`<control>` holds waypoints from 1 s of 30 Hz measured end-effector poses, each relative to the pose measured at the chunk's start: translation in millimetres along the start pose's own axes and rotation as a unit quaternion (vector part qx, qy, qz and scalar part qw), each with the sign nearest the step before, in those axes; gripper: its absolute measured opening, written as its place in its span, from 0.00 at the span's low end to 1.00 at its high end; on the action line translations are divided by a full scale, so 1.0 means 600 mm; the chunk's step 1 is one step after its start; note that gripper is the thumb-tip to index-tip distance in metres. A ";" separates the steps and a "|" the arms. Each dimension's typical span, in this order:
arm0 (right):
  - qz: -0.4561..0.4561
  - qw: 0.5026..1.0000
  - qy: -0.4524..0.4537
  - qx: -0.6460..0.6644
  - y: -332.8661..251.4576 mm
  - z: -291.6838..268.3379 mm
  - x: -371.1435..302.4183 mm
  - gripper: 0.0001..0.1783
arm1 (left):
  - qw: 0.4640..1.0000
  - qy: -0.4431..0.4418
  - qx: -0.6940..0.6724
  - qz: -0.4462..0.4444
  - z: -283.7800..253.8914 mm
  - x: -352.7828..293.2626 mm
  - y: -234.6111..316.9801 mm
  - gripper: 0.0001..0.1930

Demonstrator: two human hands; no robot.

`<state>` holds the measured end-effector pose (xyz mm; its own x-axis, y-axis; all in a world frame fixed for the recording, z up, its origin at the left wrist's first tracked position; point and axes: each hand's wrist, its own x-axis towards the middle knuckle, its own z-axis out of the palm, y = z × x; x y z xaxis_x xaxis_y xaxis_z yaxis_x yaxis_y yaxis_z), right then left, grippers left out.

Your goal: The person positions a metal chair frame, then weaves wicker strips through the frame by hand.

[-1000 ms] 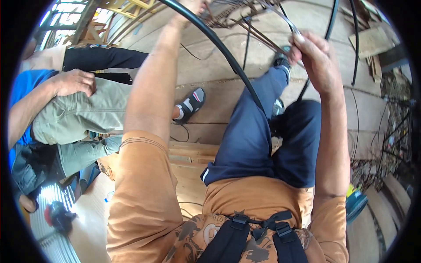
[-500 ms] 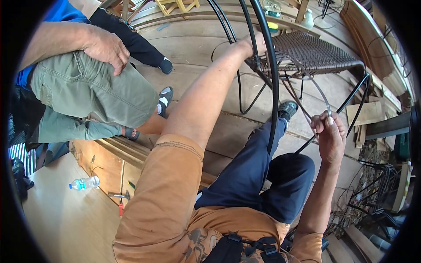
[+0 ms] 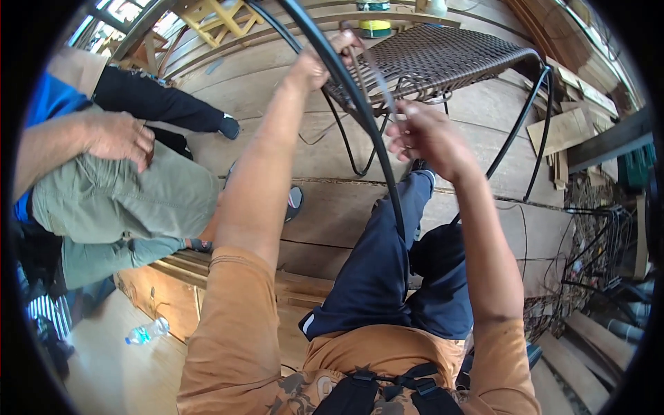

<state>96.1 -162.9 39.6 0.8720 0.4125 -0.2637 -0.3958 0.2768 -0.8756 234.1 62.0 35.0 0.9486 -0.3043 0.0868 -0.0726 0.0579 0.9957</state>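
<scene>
A chair with a black metal frame (image 3: 384,155) and a brown woven seat (image 3: 456,59) stands in front of me. Its near seat edge has loose loops and strands. Behind the upright black tube, my left hand (image 3: 325,61) is closed on a brown weaving strip (image 3: 377,77) at the seat's left corner. My right hand (image 3: 432,138), smeared by motion, is just below the near seat edge. The strip runs down to its thumb and fingers, which look closed on it. Part of the left hand's grip is hidden by the tube.
A seated person's hand (image 3: 121,138) rests on a green-trousered knee at the left. A plastic bottle (image 3: 146,332) lies on a wooden board (image 3: 104,360). Wood offcuts (image 3: 564,131) and tangled wires (image 3: 595,242) lie at the right; a yellow stool (image 3: 218,21) stands behind.
My right hand has moved up and left from beside the chair to its near seat edge. My left hand has shifted up and left. The view has turned slightly.
</scene>
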 end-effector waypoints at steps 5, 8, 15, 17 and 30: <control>-0.063 0.993 -0.038 -0.095 0.064 0.016 0.064 0.12 | 0.992 -0.083 -0.075 -0.050 0.036 -0.008 0.048 0.15; -0.094 0.992 0.036 -0.070 0.063 0.026 0.059 0.10 | 0.992 -0.061 -0.091 -0.057 0.048 -0.030 0.052 0.16; -0.173 0.972 0.152 -0.036 0.094 0.055 0.082 0.07 | 0.970 -0.095 -0.209 -0.076 0.047 -0.023 0.033 0.15; -0.175 0.965 0.176 -0.079 0.100 0.055 0.081 0.08 | 0.961 -0.113 -0.238 -0.079 0.043 -0.019 0.026 0.15; -0.098 0.988 -0.061 0.105 0.141 -0.029 -0.331 0.09 | 0.935 0.172 -0.300 -0.074 0.142 -0.245 -0.140 0.10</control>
<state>-105.5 -236.6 10.5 0.9015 0.4313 -0.0352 -0.2852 0.5310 -0.7980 74.3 20.8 -58.5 0.9849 -0.0336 -0.1697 0.1562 0.5945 0.7888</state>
